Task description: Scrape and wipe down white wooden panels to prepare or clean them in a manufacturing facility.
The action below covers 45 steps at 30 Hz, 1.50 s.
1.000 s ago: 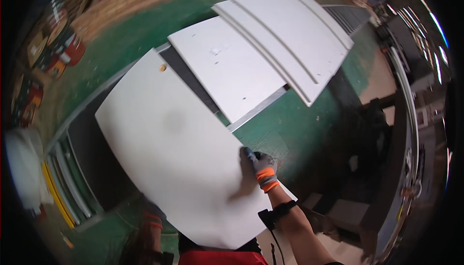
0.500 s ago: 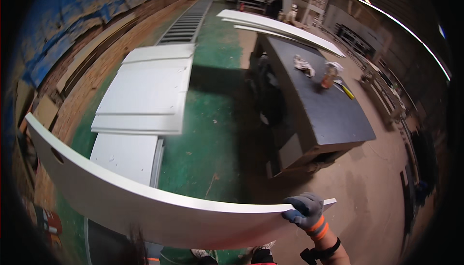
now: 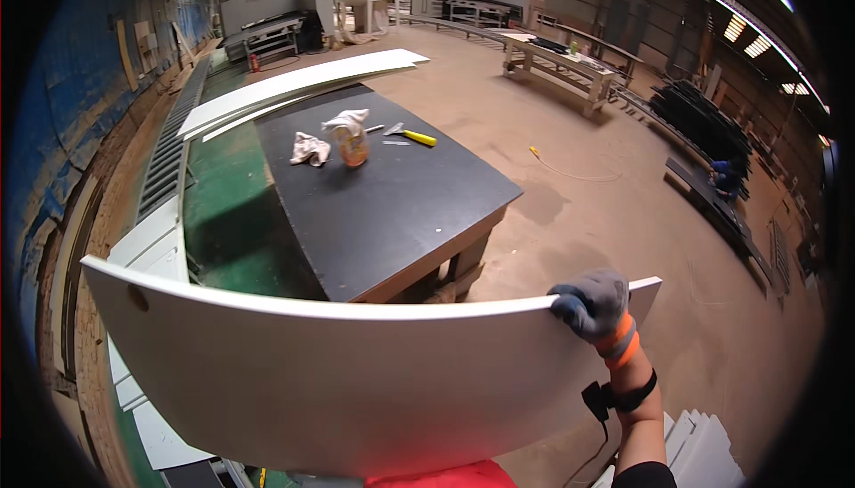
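A large white panel (image 3: 356,372) stands on edge across the space before me, with a round hole near its left end. My right hand (image 3: 595,305), in a grey glove with an orange cuff, is closed over the panel's top edge close to the right end. My left hand does not show. Just beyond the panel is a dark-topped workbench (image 3: 392,194). On it lie a crumpled cloth (image 3: 310,150), a jar of orange-brown stuff (image 3: 353,148) with a cloth over its top, and a yellow-handled scraper (image 3: 414,136).
White boards (image 3: 303,83) extend past the bench's far left corner. More white panels (image 3: 151,252) lie along a roller conveyor (image 3: 169,154) on the left. A stack of white pieces (image 3: 704,452) stands at my lower right. A cable (image 3: 570,172) trails over the brown floor.
My view has swung to the right, so the workbench now sits nearer the middle. The panel has turned with me and shows more of its face. My right hand keeps its grip.
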Tool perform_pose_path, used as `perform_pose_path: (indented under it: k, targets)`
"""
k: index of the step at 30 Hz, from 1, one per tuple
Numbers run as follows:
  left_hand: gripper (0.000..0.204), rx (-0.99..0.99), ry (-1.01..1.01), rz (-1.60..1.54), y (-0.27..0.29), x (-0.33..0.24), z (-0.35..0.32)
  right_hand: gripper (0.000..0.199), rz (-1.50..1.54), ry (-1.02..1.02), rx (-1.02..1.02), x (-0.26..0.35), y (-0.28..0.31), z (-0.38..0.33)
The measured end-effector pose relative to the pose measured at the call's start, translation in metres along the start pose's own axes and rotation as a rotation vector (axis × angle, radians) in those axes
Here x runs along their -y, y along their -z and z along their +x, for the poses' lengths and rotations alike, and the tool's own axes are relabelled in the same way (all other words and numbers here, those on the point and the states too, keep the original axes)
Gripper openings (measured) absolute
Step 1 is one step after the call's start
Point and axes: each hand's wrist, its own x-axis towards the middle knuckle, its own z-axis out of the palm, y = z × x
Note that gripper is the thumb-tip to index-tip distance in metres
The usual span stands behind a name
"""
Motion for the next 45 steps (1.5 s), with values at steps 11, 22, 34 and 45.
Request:
perform_pose_path:
  k: [11, 22, 34, 45]
  targets:
    - [0.071, 0.036, -0.091, -0.225, 0.001, 0.074, 0.123, 0.025, -0.053, -0.168, 0.172, -0.22, -0.144, 0.091]
    - [0.072, 0.118, -0.103, -0.379, -0.051, 0.09, 0.283, 0.062, -0.162, -0.352, 0.703, -0.335, -0.279, 0.242]
    - [0.074, 0.111, -0.166, -0.55, -0.114, 0.219, 0.314, 0.072, -0.081, -0.348, 0.91, -0.438, -0.385, 0.302]
    - [0.074, -0.483, -0.261, -0.042, -0.239, 0.288, 0.271, 0.063, -0.036, -0.184, 0.883, -0.455, -0.413, 0.337]
